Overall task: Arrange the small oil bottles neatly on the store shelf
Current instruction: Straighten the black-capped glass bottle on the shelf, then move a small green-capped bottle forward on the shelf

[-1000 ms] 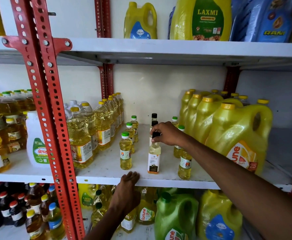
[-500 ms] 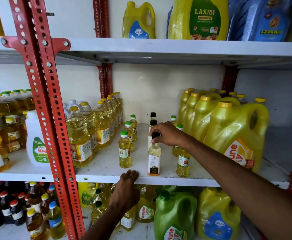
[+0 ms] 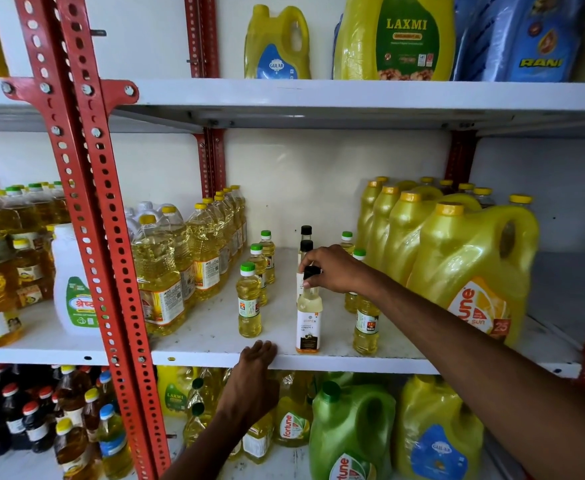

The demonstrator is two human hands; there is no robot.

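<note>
1. Right hand (image 3: 336, 268) pinches the black cap of the near black-cap bottle (image 3: 308, 317), fingertips closed around the top. Bottle stands upright at the near edge of the middle shelf (image 3: 215, 355), centre row.
2. Left hand (image 3: 254, 375) rests on the shelf's front lip, fingers flat and together over the edge, holding nothing.
3. Small bottles sit in three near-to-far rows: green-cap row (image 3: 249, 299) on the left, black-cap row in the centre with two more behind the held one, another green-cap row (image 3: 366, 323) on the right, partly hidden by the right forearm.
4. Handling, judged: small plastic bottles, light, fairly stiff, tall and narrow so they tip easily. A cap grip is fine for sliding or nudging; for lifting, take the shoulder or body. An oily surface could be slippery; cannot tell from here.
5. Contents: green-cap bottles hold clear yellow oil, filled near the neck. The held bottle shows pale oil above a white label marked coconut oil.
6. Neighbours: big yellow jugs (image 3: 471, 271) just beside the right row, clear large bottles (image 3: 159, 271) left of the green-cap row. Tight clearance on the right, so an elbow knock is a risk.
</note>
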